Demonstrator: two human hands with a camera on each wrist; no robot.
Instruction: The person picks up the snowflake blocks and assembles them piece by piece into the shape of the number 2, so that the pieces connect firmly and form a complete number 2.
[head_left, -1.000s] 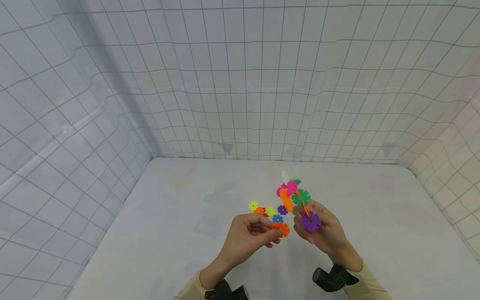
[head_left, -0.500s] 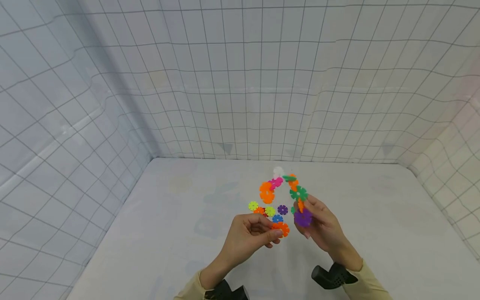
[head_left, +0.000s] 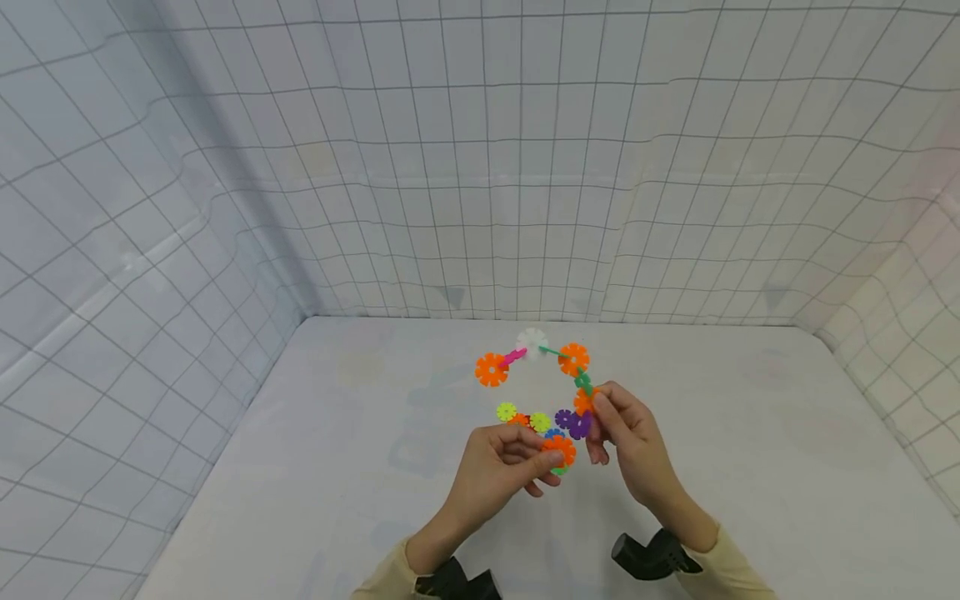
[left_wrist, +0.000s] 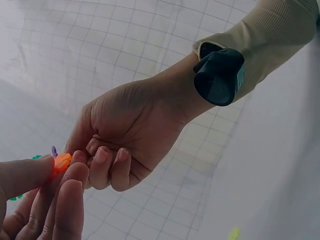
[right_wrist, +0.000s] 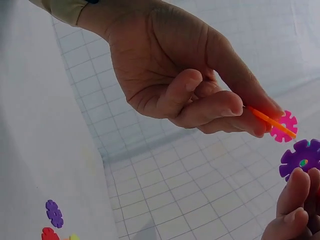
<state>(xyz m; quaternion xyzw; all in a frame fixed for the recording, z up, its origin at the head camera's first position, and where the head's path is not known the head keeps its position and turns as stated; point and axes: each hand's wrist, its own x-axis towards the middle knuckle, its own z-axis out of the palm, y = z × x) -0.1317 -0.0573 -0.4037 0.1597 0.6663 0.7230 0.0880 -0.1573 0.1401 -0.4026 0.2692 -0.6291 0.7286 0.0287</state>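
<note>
Flat notched plastic discs, snowflake-shaped, are joined edge to edge in a curved chain. My right hand [head_left: 637, 442] pinches the orange disc [head_left: 585, 402] near the chain's lower end, and a purple disc [head_left: 579, 424] hangs from it. From there the chain curves up through green and orange to a white disc [head_left: 532, 340], a pink disc [head_left: 513, 357] and an orange end disc [head_left: 491, 369]. My left hand [head_left: 491, 467] pinches another orange disc [head_left: 560, 451] between thumb and fingers; green shows beneath it. The purple disc is close to it; contact is unclear.
Loose discs lie on the white table [head_left: 315, 467] behind my hands: a yellow-green one [head_left: 506, 412], a blue one [head_left: 555, 434], a purple one [head_left: 565, 419] and others. White grid-patterned sheeting [head_left: 487, 208] surrounds the table.
My right hand has turned the chain and moved slightly left. The chain's far end has swung left, spreading into a wide arc, and its purple disc is nearer my left hand, which barely moves.
</note>
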